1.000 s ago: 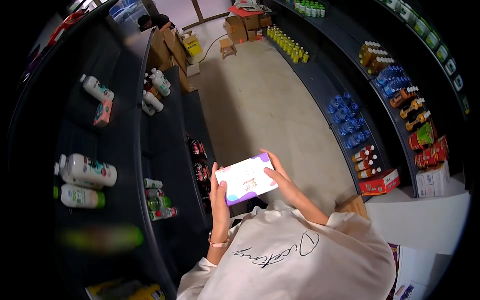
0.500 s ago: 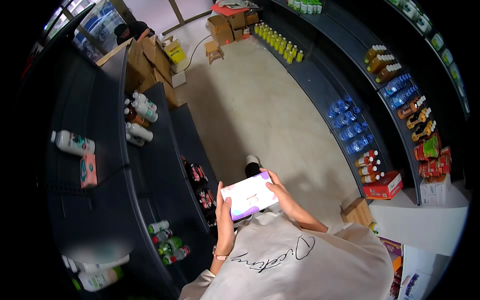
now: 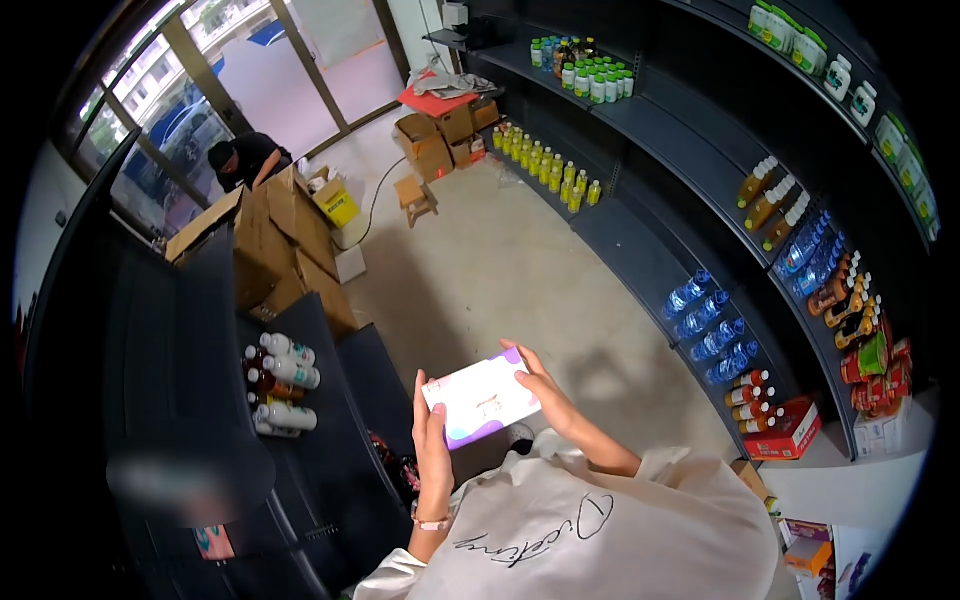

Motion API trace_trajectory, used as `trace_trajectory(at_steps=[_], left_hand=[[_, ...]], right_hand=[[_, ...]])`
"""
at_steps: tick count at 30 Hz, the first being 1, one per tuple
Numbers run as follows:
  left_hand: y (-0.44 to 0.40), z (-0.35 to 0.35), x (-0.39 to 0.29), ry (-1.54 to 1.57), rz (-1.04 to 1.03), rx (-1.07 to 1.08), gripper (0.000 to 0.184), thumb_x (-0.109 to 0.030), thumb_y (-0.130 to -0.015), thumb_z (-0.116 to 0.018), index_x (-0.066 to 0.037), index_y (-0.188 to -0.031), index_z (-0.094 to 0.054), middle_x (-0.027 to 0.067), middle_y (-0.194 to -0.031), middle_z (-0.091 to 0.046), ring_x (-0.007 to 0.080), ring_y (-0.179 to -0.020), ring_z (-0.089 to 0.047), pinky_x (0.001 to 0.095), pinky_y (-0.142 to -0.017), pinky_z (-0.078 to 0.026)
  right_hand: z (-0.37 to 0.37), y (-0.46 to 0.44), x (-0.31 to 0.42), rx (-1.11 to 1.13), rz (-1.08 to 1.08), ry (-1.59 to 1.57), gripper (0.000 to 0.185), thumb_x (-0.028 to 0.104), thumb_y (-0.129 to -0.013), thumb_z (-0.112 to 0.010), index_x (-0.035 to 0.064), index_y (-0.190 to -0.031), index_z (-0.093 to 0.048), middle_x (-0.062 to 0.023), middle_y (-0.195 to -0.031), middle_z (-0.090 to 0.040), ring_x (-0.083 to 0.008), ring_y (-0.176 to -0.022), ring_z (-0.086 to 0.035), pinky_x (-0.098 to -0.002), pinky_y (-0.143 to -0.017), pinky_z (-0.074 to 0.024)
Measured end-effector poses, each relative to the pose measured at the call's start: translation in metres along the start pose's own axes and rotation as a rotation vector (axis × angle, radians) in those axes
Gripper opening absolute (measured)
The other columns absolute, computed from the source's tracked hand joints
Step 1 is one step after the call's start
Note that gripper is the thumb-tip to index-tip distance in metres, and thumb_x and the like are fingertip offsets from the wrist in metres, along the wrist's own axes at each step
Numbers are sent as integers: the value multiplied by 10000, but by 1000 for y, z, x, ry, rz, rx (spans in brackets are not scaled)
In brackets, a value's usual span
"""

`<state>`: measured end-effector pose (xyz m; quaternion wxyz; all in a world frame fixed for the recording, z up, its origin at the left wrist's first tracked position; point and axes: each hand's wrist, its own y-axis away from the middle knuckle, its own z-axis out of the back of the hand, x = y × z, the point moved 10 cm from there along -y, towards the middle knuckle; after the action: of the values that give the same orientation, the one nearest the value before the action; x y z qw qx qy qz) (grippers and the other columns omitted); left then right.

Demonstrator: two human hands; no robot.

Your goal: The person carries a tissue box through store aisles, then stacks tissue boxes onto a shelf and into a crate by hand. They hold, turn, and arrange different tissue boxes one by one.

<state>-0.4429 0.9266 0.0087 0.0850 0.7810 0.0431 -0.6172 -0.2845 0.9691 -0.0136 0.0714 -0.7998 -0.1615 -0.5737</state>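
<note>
A white and purple box [image 3: 484,400] is held level in front of my body, between both hands. My left hand [image 3: 431,430] grips its left edge, with the thumb on top. On the opposite side my right hand [image 3: 541,386] grips the right edge, its thumb also over the top face. The fingers under the box are hidden. White bottles [image 3: 290,372] stand on the shelf to the left. Below the box, part of a shoe [image 3: 520,437] shows on the floor.
Dark shelves [image 3: 640,262] on the right carry blue bottles [image 3: 712,340], yellow bottles [image 3: 545,165] and a red carton [image 3: 783,430]. Large cardboard boxes [image 3: 262,245], a small wooden stool [image 3: 415,198] and a yellow container [image 3: 337,204] are ahead. Another person [image 3: 247,160] bends behind the boxes.
The view has moved forward along the aisle and tilted up, showing more of the windows and the other person. Both hands still hold the box, while the near left shelf items have slid down and out of view.
</note>
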Motion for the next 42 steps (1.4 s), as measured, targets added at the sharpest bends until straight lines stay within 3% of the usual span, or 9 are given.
trace_trajectory(at_steps=[9, 13, 20, 28, 30, 32, 38, 42], left_hand=[[-95, -31, 76, 57, 245, 86, 568, -215, -969, -402, 2, -1456, -206, 171, -1357, -423, 210, -1218, -424, 292, -1033, -304], [-163, -59, 74, 36, 322, 183, 574, -218, -969, -410, 11, -1452, -204, 162, -1369, -420, 209, -1236, -410, 294, -1044, -291], [-329, -106, 50, -5, 285, 310, 570, -214, -966, -419, -2, -1456, -217, 157, -1355, -429, 198, -1223, -413, 288, -1038, -290], [-507, -162, 15, 2, 172, 448, 574, -217, -958, -424, -43, -1466, -220, 139, -1344, -433, 204, -1206, -445, 306, -1011, -351], [-532, -175, 23, 7, 185, 483, 575, -217, -958, -423, -39, -1465, -218, 139, -1343, -433, 202, -1205, -446, 304, -1007, -356], [-542, -193, 31, 49, 290, 536, 576, -186, -962, -427, -13, -1464, -202, 143, -1393, -383, 192, -1244, -391, 285, -1043, -295], [-573, -221, 93, 32, 475, 613, 577, -174, -974, -428, 14, -1460, -179, 145, -1392, -389, 186, -1260, -378, 280, -1051, -273], [-614, -256, 101, 91, 470, 658, 572, -163, -971, -420, 29, -1452, -178, 148, -1357, -417, 201, -1213, -426, 294, -1030, -309]], right_hand=[[77, -61, -28, -189, -167, -9, 560, 298, -945, -443, 56, -1425, -283, -111, -1389, -372, -210, -1284, -338, -313, -1057, -258], [103, -105, -18, -270, -200, -71, 560, 287, -942, -455, 61, -1423, -282, -110, -1372, -384, -212, -1285, -338, -312, -1056, -260], [157, -247, 23, -365, -51, -128, 551, 245, -936, -505, 83, -1417, -292, -107, -1341, -414, -196, -1212, -388, -302, -975, -331], [207, -392, 96, -440, 61, 30, 585, 336, -941, -478, 101, -1434, -267, -90, -1368, -392, -159, -1154, -401, -260, -836, -368], [225, -406, 93, -519, 36, 67, 580, 335, -943, -473, 103, -1435, -271, -83, -1348, -421, -147, -1104, -428, -250, -808, -372], [239, -408, 91, -588, 15, 50, 575, 326, -941, -477, 103, -1432, -279, -77, -1329, -441, -145, -1082, -441, -240, -804, -370], [290, -418, 64, -738, -69, -58, 526, 265, -934, -475, 83, -1405, -328, -70, -1280, -465, -137, -1092, -437, -240, -868, -352], [335, -452, 54, -745, -53, -61, 538, 285, -929, -492, 86, -1404, -337, -68, -1274, -475, -134, -1067, -440, -237, -865, -354]])
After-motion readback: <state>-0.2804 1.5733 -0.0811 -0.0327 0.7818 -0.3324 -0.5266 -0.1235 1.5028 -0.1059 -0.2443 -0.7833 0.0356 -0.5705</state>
